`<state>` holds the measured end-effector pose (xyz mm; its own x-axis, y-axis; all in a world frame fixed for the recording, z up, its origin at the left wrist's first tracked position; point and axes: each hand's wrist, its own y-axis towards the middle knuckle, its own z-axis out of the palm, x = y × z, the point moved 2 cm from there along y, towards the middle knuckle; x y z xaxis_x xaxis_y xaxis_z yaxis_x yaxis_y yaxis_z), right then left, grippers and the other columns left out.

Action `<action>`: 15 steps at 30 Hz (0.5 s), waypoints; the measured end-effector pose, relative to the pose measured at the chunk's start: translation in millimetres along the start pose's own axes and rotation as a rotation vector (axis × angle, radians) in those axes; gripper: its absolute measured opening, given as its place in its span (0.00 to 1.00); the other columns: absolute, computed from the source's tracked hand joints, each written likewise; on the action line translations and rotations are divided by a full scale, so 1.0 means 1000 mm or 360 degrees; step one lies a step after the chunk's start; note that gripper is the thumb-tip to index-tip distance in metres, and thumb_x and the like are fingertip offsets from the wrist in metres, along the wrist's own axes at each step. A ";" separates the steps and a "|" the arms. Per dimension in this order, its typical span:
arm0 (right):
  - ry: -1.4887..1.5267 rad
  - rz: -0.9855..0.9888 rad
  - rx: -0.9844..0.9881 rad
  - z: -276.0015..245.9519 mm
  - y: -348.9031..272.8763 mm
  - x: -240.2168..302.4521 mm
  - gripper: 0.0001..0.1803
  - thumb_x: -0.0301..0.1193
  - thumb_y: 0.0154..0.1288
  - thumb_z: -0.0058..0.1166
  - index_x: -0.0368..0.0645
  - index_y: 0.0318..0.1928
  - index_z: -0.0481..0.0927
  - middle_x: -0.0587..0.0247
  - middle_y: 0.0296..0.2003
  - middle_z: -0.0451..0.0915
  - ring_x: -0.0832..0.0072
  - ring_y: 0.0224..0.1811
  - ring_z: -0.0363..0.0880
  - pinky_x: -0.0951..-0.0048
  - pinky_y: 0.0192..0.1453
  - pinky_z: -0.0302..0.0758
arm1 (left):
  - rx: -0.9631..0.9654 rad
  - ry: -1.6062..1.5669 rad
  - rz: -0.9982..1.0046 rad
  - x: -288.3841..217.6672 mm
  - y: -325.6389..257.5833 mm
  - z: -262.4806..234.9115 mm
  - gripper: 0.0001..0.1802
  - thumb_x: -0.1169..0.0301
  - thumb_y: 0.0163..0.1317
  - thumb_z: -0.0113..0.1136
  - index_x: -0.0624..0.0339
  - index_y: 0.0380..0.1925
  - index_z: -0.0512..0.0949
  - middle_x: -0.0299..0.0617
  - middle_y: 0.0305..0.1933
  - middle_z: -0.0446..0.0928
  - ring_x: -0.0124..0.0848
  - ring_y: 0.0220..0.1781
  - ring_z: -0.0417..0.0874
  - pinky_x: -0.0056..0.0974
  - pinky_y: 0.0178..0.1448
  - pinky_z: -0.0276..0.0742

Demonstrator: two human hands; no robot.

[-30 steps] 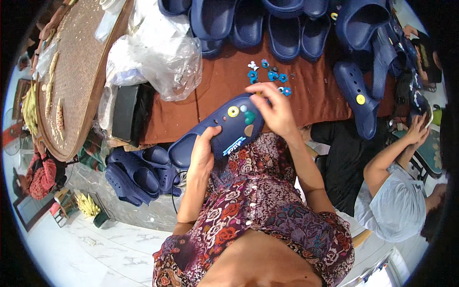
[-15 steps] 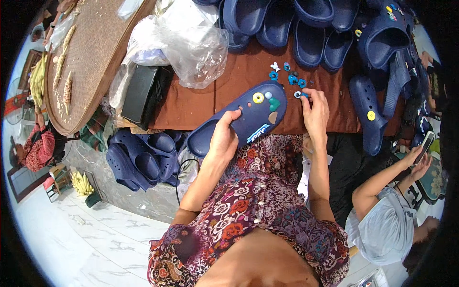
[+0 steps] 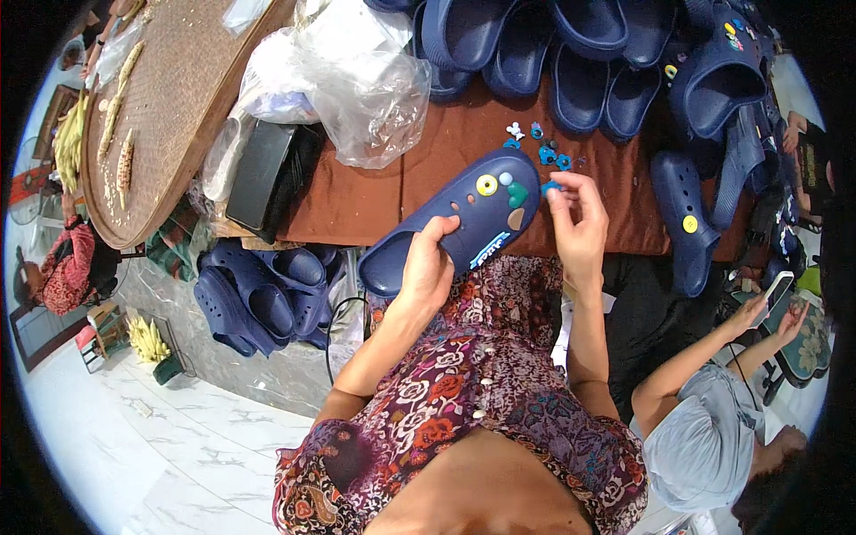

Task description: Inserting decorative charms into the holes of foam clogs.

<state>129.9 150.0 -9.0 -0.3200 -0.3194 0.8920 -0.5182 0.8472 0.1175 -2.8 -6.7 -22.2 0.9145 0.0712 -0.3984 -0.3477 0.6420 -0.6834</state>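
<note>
My left hand point(image 3: 430, 266) is closed round the side of a dark blue clog point(image 3: 473, 209), thumb on its upper, with the toe pointing up and right. Several charms sit on the clog's upper: a yellow ring point(image 3: 486, 185), a pale blue round one, a green heart point(image 3: 517, 195), a tan one and a blue-and-white lettered tag point(image 3: 489, 250). Just right of the toe, my right hand point(image 3: 578, 218) pinches a small blue charm point(image 3: 550, 188) between thumb and fingertips. Beyond the toe, several loose blue charms point(image 3: 547, 156) and a white one point(image 3: 515, 130) lie on the brown cloth.
Dark blue clogs point(image 3: 584, 85) crowd the far side of the brown-covered table point(image 3: 357, 205). Another clog with a yellow button point(image 3: 685, 223) lies right. Clear plastic bags point(image 3: 374, 98), a black case point(image 3: 267, 174) and a woven tray point(image 3: 178, 107) stand left. A person holding a phone point(image 3: 774, 290) sits right.
My right hand has lifted a blue charm off the cloth and brought it left, close to the clog's toe. The clog has shifted slightly right in my left hand.
</note>
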 end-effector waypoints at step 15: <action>0.0117 -0.0171 0.0357 0.042 -0.002 0.052 0.09 0.23 0.63 0.60 0.38 0.44 0.81 0.57 0.39 0.77 0.70 0.35 0.84 0.72 0.38 0.82 | -0.0053 0.0164 0.0202 0.008 0.004 0.005 0.14 0.69 0.65 0.59 0.63 0.48 0.78 0.39 0.49 0.81 0.30 0.51 0.81 0.37 0.59 0.75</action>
<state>80.9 114.1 19.3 -0.1990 -0.3639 0.9099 -0.7115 0.6921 0.1212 4.1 0.1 -25.2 0.8373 0.0701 -0.5423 -0.4672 0.6069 -0.6430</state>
